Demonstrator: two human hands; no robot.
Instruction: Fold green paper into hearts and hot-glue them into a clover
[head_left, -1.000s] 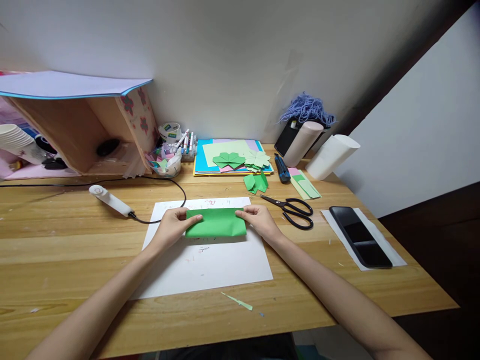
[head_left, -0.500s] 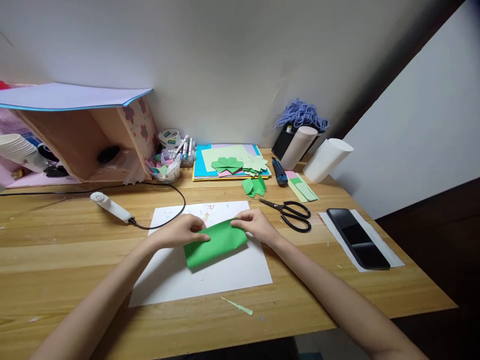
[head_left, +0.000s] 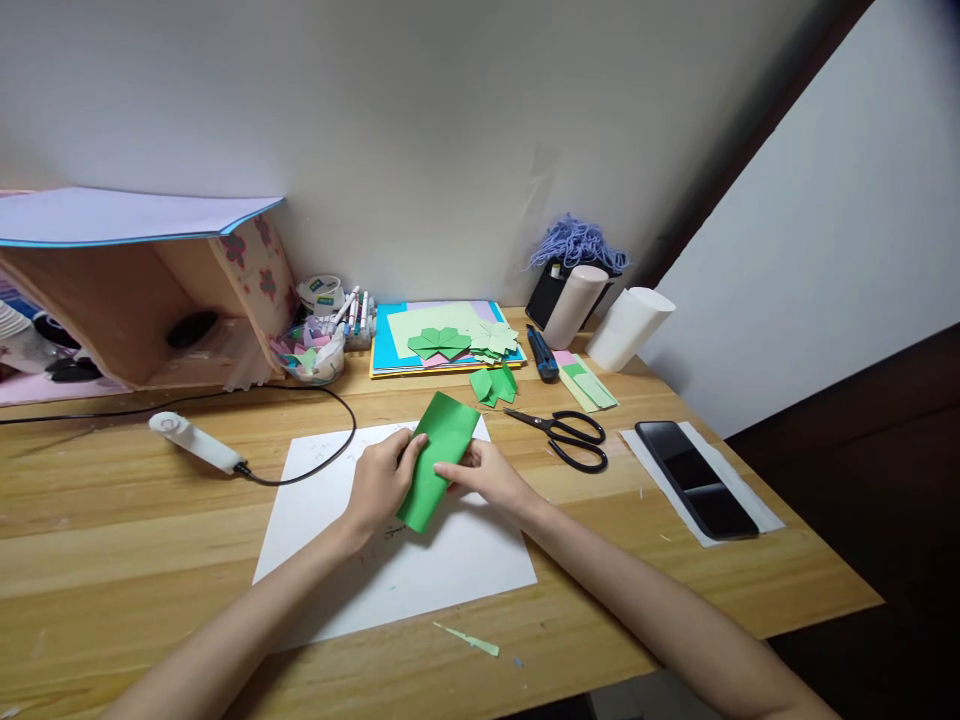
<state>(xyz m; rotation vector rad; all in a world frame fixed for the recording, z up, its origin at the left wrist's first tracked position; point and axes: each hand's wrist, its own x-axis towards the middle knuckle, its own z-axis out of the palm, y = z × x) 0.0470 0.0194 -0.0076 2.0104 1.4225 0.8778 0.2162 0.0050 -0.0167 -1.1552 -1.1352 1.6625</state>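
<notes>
A folded piece of green paper point(head_left: 436, 470) is held up at a slant, its long side running from upper right to lower left. My left hand point(head_left: 381, 482) grips its left edge, thumb on the front face. On the right edge, my right hand point(head_left: 484, 474) pinches it with the thumb in front and the fingers partly hidden behind. Below lies a white sheet of paper point(head_left: 330, 590) with small coloured marks and scraps. Black-handled scissors point(head_left: 562, 435) rest just right of my right hand. Cut green paper pieces point(head_left: 495, 384) sit beyond the hands.
Behind are stacked coloured papers point(head_left: 386, 345) with folded green shapes, a utility knife point(head_left: 541, 354) and paper strips point(head_left: 589, 385). A phone point(head_left: 697, 480) lies at right. At left, a white corded tool point(head_left: 196, 444) trails its cable beside an open box point(head_left: 259, 290). A pale green scrap point(head_left: 469, 640) lies in front.
The green paper has turned from lying nearly level to a steep slant. My right hand has moved from its top edge to its right side. The view has shifted slightly.
</notes>
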